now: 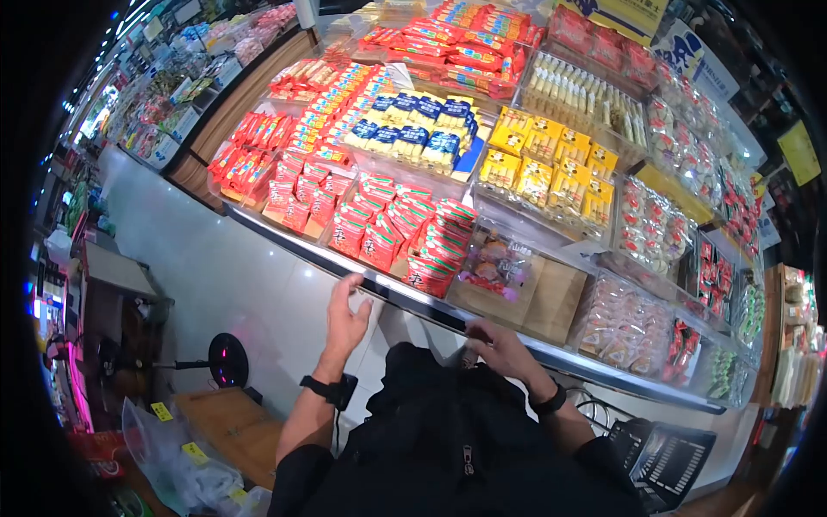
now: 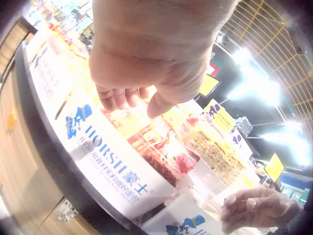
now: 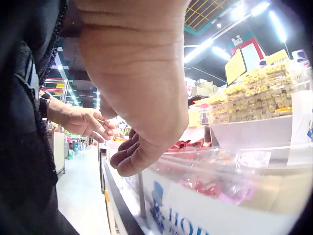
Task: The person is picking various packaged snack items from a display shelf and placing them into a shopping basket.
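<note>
My left hand (image 1: 346, 319) hangs just before the front edge of a display stand, fingers loosely bent and nothing in them. To its right, my right hand (image 1: 504, 349) is held low near my body by the same edge, also without anything in its grasp. Closest to the hands are red snack packets (image 1: 383, 226) in the front bins. A clear bag of brown and red pieces (image 1: 498, 263) lies in the bin beyond the right hand. In the left wrist view, a white front panel (image 2: 110, 161) with blue lettering stands below the left hand.
Yellow packets (image 1: 551, 164), blue-and-white packets (image 1: 415, 129) and other wrapped snacks fill the bins behind. On the left, a wooden box (image 1: 228, 426) and clear plastic bags (image 1: 177, 457) stand near a black round pan-shaped thing (image 1: 228, 360). A black crate (image 1: 672, 461) is at lower right.
</note>
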`<state>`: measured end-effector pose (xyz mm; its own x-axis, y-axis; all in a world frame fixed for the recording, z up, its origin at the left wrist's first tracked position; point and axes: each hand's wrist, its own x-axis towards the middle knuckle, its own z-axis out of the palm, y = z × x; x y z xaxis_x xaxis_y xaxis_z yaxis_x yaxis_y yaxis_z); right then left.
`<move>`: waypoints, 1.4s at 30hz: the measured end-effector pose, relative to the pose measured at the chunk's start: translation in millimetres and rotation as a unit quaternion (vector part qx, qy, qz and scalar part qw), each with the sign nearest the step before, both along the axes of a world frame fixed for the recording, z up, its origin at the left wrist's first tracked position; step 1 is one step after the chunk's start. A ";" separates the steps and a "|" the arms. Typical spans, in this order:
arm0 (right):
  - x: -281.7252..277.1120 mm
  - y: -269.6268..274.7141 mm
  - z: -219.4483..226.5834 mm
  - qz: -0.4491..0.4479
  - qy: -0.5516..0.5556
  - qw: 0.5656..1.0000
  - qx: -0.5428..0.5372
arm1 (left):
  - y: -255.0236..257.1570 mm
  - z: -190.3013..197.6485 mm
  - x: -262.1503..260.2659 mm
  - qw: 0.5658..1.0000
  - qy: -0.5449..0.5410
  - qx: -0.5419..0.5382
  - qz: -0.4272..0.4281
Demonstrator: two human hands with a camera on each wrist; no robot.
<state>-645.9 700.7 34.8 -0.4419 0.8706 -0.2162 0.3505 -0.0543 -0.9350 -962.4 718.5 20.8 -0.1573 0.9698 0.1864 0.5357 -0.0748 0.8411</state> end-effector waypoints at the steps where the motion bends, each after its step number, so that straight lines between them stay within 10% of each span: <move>1: -1.7 9.7 -0.2 0.006 0.002 1.000 -0.017 | 12.4 9.4 1.1 0.999 0.037 0.011 -0.014; 9: -68.2 76.8 26.2 -0.090 -0.161 0.935 0.302 | 84.8 34.2 0.6 0.962 0.156 0.114 -0.194; 16: -105.4 104.8 10.8 -0.063 -0.320 0.900 0.291 | 90.2 25.0 1.9 0.932 -0.032 -0.065 -0.355; 23: -118.1 98.9 15.5 -0.115 -0.267 0.933 0.212 | 112.7 0.6 9.0 0.902 0.009 -0.047 -0.428; 42: -116.0 134.2 21.3 0.071 -0.352 0.922 0.145 | 119.1 -25.4 23.0 0.905 -0.087 -0.087 -0.406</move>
